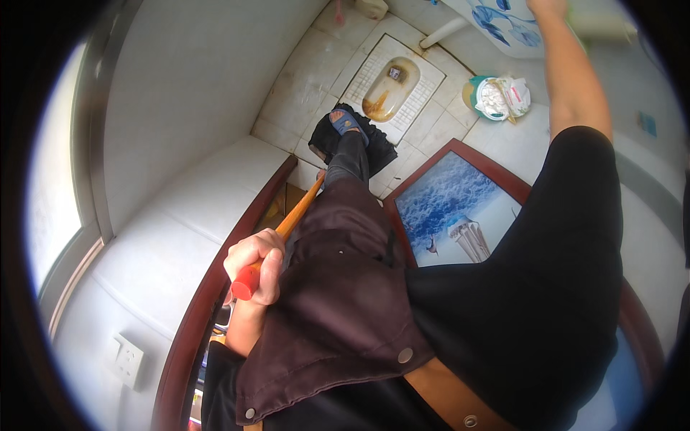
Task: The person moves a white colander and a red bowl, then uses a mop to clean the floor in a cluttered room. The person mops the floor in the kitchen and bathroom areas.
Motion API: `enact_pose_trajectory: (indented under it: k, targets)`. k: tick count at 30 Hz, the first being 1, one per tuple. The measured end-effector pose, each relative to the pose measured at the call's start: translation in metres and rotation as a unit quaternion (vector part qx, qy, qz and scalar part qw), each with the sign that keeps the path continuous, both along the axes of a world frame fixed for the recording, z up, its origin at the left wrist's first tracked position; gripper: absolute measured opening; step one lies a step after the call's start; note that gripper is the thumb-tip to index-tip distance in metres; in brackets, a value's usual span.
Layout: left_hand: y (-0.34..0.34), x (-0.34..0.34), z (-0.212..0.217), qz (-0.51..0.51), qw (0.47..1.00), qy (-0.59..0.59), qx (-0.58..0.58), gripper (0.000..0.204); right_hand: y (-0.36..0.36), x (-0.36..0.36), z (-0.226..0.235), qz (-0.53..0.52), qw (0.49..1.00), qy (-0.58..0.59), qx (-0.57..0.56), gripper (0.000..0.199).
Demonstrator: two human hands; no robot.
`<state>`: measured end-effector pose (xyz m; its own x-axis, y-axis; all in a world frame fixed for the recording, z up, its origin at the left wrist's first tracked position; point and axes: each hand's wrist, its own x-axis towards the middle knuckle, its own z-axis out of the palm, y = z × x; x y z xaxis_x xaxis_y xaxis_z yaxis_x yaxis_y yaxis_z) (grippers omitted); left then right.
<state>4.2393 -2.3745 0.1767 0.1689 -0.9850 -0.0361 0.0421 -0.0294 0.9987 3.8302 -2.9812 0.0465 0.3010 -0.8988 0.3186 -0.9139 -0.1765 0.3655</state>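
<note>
Pale, smooth walls [194, 79] enclose a small washroom. Daylight glows through a bright window [57, 172] in a grey metal frame [87, 129] at the left, above a white wall socket [128, 361]. Grimy, light tiles cover the floor [287, 97], where a brown-stained squat toilet [361, 91] is set, with a white pipe [445, 32] near it. A reddish-brown frame [496, 171] borders a door panel [445, 190] printed with a blue seascape.

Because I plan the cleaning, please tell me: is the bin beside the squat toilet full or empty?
The bin looks full: crumpled white contents reach about its rim.
</note>
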Motion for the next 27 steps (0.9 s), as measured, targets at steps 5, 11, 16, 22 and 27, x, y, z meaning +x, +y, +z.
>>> enact_pose_trajectory:
  k: [5,11,16,22,27]
  targets:
    - [0.006,-0.006,-0.005,0.039,0.999,0.034,0.019,0.019,-0.011,-0.002,-0.015,0.049,0.997,0.035,-0.044,0.024]
    - [0.003,-0.013,-0.009,0.043,0.999,0.016,-0.009,0.020,-0.015,-0.002,-0.014,0.021,0.998,0.054,-0.014,0.025]
    - [-0.004,-0.016,-0.009,0.051,0.998,0.027,0.020,0.018,-0.007,-0.004,-0.004,0.027,0.997,0.059,-0.035,0.028]
    - [-0.001,-0.018,-0.013,0.037,0.999,0.011,0.006,0.019,-0.008,-0.002,0.005,0.030,0.997,0.066,-0.025,0.027]
    - [0.006,-0.022,-0.004,0.034,0.999,-0.012,0.028,0.018,-0.007,0.000,-0.010,0.041,0.998,0.031,-0.038,0.026]
